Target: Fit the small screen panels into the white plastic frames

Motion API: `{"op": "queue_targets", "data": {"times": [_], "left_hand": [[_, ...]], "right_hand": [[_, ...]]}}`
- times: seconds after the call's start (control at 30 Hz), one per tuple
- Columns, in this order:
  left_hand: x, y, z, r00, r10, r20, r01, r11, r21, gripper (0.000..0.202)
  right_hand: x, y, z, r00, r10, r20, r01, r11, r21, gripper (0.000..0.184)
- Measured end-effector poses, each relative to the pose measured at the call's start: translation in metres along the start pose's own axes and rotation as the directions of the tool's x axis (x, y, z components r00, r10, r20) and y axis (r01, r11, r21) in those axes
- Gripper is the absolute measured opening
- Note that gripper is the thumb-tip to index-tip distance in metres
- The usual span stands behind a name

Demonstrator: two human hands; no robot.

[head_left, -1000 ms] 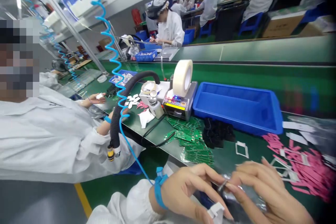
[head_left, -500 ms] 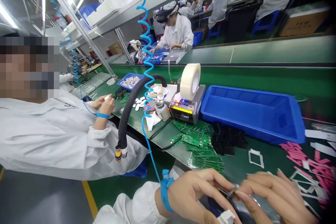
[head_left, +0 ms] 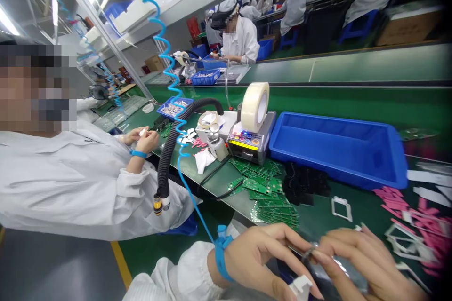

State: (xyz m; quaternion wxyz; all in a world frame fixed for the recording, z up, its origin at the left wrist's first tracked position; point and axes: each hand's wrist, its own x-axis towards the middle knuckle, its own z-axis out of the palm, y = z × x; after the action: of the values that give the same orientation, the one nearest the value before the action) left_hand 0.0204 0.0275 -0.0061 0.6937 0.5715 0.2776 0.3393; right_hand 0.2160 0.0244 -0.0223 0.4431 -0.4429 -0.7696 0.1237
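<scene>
My left hand [head_left: 261,258], with a blue wrist strap [head_left: 221,256], reaches in from the bottom, its fingers bent. Its index fingertip meets my right hand [head_left: 363,263] at a small dark, thin piece [head_left: 308,255] that I cannot name. The right thumb and fingers pinch this piece. A white angular piece [head_left: 301,287] sits by the left thumb and lower fingers at the frame's bottom edge. Beneath the hands lies something shiny and clear-grey [head_left: 346,273], mostly covered. Beyond them are a heap of green circuit boards [head_left: 273,207] and a white frame [head_left: 341,209].
A blue tray [head_left: 339,150] stands behind black pieces [head_left: 303,183]. Pink strips [head_left: 431,230] and white frames are at right. A tape dispenser [head_left: 250,141] and a bottle [head_left: 217,146] stand mid-bench. A black hose [head_left: 165,160] and coiled blue cord [head_left: 158,23] hang left, near a co-worker [head_left: 88,174].
The view has shifted slightly and the coiled cord has swung left. My hands keep nearly the same pose around the small dark piece.
</scene>
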Motion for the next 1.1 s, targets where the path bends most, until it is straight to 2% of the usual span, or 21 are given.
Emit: {"op": "queue_targets", "data": {"times": [0.1,0.17,0.23,0.3,0.37,0.47,0.53,0.6,0.63,0.7,0.77,0.83,0.9,1.1], "left_hand": [[-0.001,0.005,0.001,0.999,0.042,0.02,-0.041,0.999,-0.015,0.044],[-0.001,0.004,0.003,0.997,0.072,0.014,-0.071,0.993,-0.09,0.039],[0.001,0.001,0.006,0.999,0.013,-0.037,-0.021,0.968,-0.249,0.036],[0.003,-0.001,0.008,0.992,-0.104,-0.077,0.057,0.889,-0.454,0.038],[0.006,-0.001,0.008,0.978,-0.185,-0.1,0.08,0.767,-0.637,0.038],[0.009,0.002,0.005,0.964,-0.246,-0.101,0.072,0.606,-0.792,0.036],[0.008,0.005,0.004,0.961,-0.27,-0.065,0.096,0.543,-0.834,0.037],[0.006,0.009,0.006,0.959,-0.284,-0.015,0.137,0.51,-0.849,0.037],[0.005,0.01,0.008,0.958,-0.285,0.009,0.156,0.499,-0.852,0.038],[0.003,0.014,0.012,0.96,-0.276,0.046,0.18,0.482,-0.858,0.038],[0.002,0.016,0.016,0.966,-0.248,0.073,0.185,0.468,-0.864,0.039],[0.002,0.018,0.019,0.972,-0.213,0.094,0.185,0.46,-0.868,0.039],[0.003,0.02,0.02,0.975,-0.191,0.112,0.19,0.463,-0.866,0.039],[0.005,0.026,0.022,0.978,-0.178,0.108,0.182,0.478,-0.859,0.039]], "right_hand": [[0.009,-0.018,-0.005,1.0,0.003,0.021,-0.002,0.998,-0.063,0.009],[0.014,-0.031,-0.01,0.998,0.009,0.063,-0.003,0.995,-0.101,0.008],[0.014,-0.04,-0.014,0.992,0.026,0.122,-0.012,0.993,-0.115,0.009],[0.01,-0.043,-0.017,0.985,0.046,0.167,-0.029,0.994,-0.103,0.011],[0.001,-0.035,-0.016,0.979,0.1,0.177,-0.087,0.993,-0.078,0.013],[-0.017,-0.005,-0.008,0.947,0.251,0.198,-0.213,0.957,-0.196,0.018],[-0.025,0.014,-0.003,0.922,0.315,0.225,-0.24,0.921,-0.306,0.021],[-0.026,0.021,-0.004,0.912,0.325,0.25,-0.232,0.911,-0.34,0.02],[-0.024,0.02,-0.007,0.912,0.322,0.255,-0.245,0.925,-0.291,0.017],[-0.013,0.007,-0.019,0.919,0.3,0.256,-0.291,0.954,-0.073,0.014],[0.001,-0.009,-0.032,0.935,0.249,0.254,-0.305,0.929,0.211,0.025],[0.014,-0.021,-0.04,0.946,0.188,0.263,-0.278,0.889,0.364,0.035],[0.022,-0.027,-0.04,0.947,0.156,0.279,-0.262,0.879,0.399,0.037],[0.027,-0.024,-0.028,0.942,0.19,0.276,-0.289,0.878,0.382,0.028]]}}
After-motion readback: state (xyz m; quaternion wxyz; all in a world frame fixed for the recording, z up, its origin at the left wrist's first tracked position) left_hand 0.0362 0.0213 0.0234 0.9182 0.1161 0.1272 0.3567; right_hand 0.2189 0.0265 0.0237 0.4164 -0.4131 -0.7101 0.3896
